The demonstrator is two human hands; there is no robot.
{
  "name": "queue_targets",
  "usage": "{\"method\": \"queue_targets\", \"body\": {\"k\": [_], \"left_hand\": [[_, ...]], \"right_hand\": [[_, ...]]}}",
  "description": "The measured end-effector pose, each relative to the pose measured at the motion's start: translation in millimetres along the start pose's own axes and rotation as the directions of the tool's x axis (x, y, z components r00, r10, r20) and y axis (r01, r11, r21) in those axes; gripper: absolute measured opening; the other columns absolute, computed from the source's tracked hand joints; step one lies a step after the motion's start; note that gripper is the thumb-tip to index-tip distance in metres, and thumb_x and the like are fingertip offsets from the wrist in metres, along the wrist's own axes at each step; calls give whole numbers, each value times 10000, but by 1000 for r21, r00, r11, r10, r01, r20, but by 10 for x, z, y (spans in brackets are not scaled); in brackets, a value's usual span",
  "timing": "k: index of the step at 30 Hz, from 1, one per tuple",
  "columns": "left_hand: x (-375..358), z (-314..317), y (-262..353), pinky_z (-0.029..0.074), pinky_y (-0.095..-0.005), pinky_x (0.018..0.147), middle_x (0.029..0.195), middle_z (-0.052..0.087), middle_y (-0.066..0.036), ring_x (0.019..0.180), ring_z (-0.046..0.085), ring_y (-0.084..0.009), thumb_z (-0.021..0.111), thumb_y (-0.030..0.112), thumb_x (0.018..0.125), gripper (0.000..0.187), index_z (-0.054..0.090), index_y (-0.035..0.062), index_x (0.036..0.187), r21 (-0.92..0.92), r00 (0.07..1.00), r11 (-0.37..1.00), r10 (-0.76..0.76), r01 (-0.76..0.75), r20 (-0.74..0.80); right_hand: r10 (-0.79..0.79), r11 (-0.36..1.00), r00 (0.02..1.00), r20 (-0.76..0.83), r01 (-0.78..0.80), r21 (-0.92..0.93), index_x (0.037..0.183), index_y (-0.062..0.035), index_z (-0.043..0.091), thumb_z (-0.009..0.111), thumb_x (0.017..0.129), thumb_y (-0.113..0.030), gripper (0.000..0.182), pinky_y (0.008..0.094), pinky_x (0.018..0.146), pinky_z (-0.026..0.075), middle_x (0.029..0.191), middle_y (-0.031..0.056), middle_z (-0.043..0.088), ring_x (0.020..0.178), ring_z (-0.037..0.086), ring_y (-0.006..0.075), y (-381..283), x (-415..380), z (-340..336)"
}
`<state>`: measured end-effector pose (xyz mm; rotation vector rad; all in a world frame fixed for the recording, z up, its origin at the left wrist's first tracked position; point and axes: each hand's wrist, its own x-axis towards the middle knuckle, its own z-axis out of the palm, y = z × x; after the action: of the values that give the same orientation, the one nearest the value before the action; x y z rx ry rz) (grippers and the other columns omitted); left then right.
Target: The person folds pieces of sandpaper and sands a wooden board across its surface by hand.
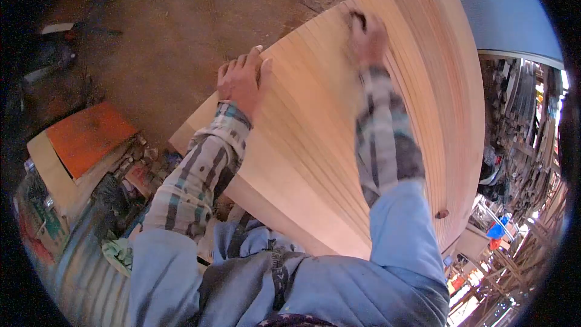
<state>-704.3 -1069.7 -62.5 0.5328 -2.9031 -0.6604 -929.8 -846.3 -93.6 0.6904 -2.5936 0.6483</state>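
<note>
A wide wooden panel (302, 139) with striped grain lies in front of me, its outline curved by the lens. At its far-left edge is my left hand (242, 82), with fingers curled over the rim and the thumb on the near side. Farther out on the panel, my right hand (370, 42) presses down, smeared by motion. A small dark piece (359, 21), like folded sandpaper, shows at its fingertips, mostly covered by them. A dark knot (442, 213) marks the wood near the right side.
Brown ground (163, 42) stretches beyond the panel. An orange board (91, 136) rests among clutter at left, above corrugated sheeting (91, 272). A blue-grey surface (508, 12) adjoins the panel's far right. Stacked wood strips (520, 109) fill the right side.
</note>
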Motion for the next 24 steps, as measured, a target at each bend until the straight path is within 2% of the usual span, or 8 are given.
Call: {"method": "queue_targets", "body": {"k": [2, 5, 7, 11, 17, 19, 22, 24], "left_hand": [[-7, -12, 9, 433, -463, 954, 1082, 671, -102, 1045, 621, -302, 486, 398, 988, 400, 552, 152, 1296, -18, 1000, 1000, 2, -2, -16], [-5, 78, -54, 441, -460, 938, 1082, 671, -104, 1047, 621, -301, 501, 387, 981, 388, 557, 154, 1286, 6, 1000, 1000, 14, -13, -14], [14, 17, -9, 443, -458, 934, 1083, 670, -103, 1046, 622, -299, 507, 386, 980, 386, 560, 153, 1283, -23, 1000, 1000, 11, -11, -20], [-7, -8, 26, 444, -437, 942, 1065, 676, -107, 1015, 634, -281, 506, 382, 979, 393, 590, 111, 1251, -50, 999, 999, 14, -16, -41], [11, 10, 10, 431, -444, 963, 1068, 679, -96, 1034, 629, -279, 497, 396, 984, 392, 590, 118, 1244, -36, 999, 999, 10, -11, -36], [-9, 35, -12, 426, -450, 970, 1085, 675, -98, 1054, 623, -279, 490, 405, 986, 401, 582, 125, 1258, -15, 1000, 1000, 15, -16, -24], [42, -2, 11, 420, -461, 980, 1122, 666, -101, 1091, 610, -281, 479, 419, 991, 415, 567, 136, 1282, 16, 1000, 1000, 3, -3, 12], [13, 15, -11, 418, -467, 982, 1143, 661, -101, 1108, 603, -283, 473, 424, 993, 421, 560, 141, 1293, 33, 998, 999, -28, 26, 55]], "right_hand": [[9, 999, 999, 34, -10, 32, 891, -64, 625, 611, 854, -236, 176, 471, 798, 493, 916, 165, 653, 921, 614, 375, -276, 491, 279], [74, 996, 992, 99, -67, -64, 936, -65, 636, 616, 845, -245, 203, 474, 817, 487, 937, 166, 652, 935, 615, 370, -222, 416, 185], [162, 985, 978, 132, -153, -76, 989, -52, 666, 584, 904, -300, 274, 442, 798, 497, 992, 176, 659, 957, 625, 363, -61, -65, -240], [128, 981, 989, 73, -115, -154, 945, -77, 679, 615, 898, -196, 143, 418, 757, 491, 897, 135, 652, 879, 629, 324, 210, -837, -962], [137, 989, 987, 80, -132, -62, 967, -65, 676, 614, 878, -241, 208, 434, 795, 506, 981, 156, 677, 929, 634, 353, -144, 96, 3], [107, 986, 986, 130, -88, -144, 973, -59, 672, 626, 863, -257, 231, 447, 802, 502, 995, 164, 675, 946, 631, 358, -354, 470, 143], [137, 973, 986, 93, -116, -199, 1031, -103, 661, 609, 855, -293, 265, 489, 875, 474, 1000, 122, 684, 1007, 627, 326, -120, 106, 45], [136, 979, 988, 75, -123, -161, 1030, -110, 671, 605, 870, -297, 255, 478, 936, 441, 1055, 109, 685, 1020, 628, 312, 168, -551, -495]]}}
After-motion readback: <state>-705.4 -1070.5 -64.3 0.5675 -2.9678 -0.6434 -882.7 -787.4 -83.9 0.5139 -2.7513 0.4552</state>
